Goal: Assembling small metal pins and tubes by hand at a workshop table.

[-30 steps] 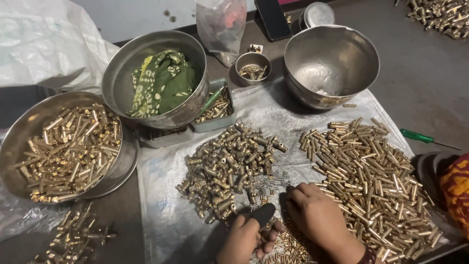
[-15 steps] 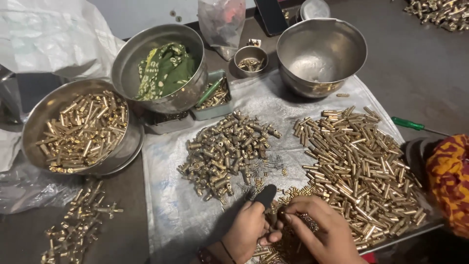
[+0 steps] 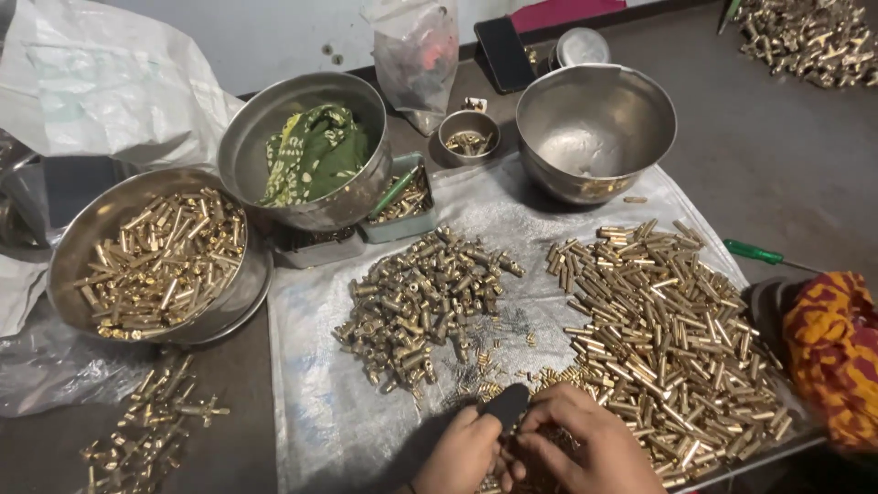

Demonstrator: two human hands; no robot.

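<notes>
Head view, bottom centre: both hands work close together over the clear, crinkled plastic sheet (image 3: 320, 366) spread on the dark grey worktop (image 3: 777, 165).

Left hand (image 3: 462, 457): fingers curled tight around a small black, smooth, rounded tool handle (image 3: 506, 405), whose blunt end sticks up between the two hands. Closed grip.

Right hand (image 3: 590, 444): fingers bent inward, fingertips pinched at small brass parts just under the black handle. Which piece it has hold of cannot be told; the fingers cover it.

Directly right of the hands: large loose heap of long brass tubes (image 3: 668, 338), shiny, cylindrical, lying every way. Left of that, separate: duller heap of short brass fittings (image 3: 421, 302), knobbly, stubbier. Between the heaps, a scatter of thin grey metal pins (image 3: 498, 334).

Far side of the sheet:
- empty round stainless steel bowl (image 3: 594, 128), polished, its base at the sheet's far edge.
- second steel bowl holding a crumpled green patterned cloth (image 3: 311, 151).
- small steel cup with a few brass bits (image 3: 468, 135).
- pale green rectangular tray of brass pieces (image 3: 402, 201), just beside the cloth bowl.

Left: shallow steel basin filled with brass tubes (image 3: 155, 261); below it, loose brass fittings on the bare worktop (image 3: 146, 425). White woven sack (image 3: 101, 82) behind. Right edge: green-handled screwdriver (image 3: 754, 253), red and yellow printed fabric (image 3: 832, 352).
</notes>
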